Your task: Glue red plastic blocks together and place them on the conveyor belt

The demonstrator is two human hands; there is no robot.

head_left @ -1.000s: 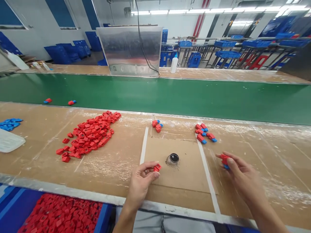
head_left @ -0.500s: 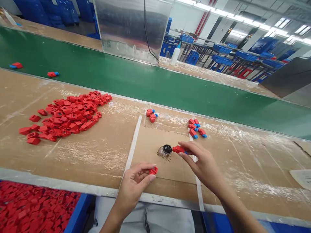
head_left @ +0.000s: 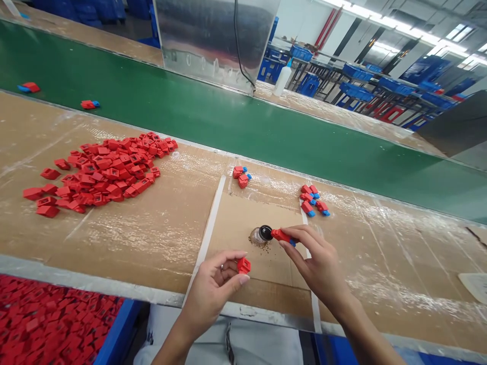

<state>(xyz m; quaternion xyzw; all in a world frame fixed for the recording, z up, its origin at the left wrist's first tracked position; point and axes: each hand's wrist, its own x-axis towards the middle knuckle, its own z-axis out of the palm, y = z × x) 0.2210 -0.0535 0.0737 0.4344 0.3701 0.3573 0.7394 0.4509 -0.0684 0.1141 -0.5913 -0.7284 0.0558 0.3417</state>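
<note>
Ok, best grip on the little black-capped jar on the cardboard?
Pinch the glass body across its round sides, coming from the left. It seems to lean, black cap rightward, and the right hand holds a red-and-blue plastic part close by there, crowding that side.

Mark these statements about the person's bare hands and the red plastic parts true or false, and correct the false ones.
The left hand pinches a red plastic block: true.
The right hand holds a red part with a blue end beside a small black-topped jar: true.
The right hand rests on the green conveyor belt: false, it is raised over a brown cardboard sheet.
The heap of loose red plastic parts lies right of the sheet: false, it lies left of it.
</note>
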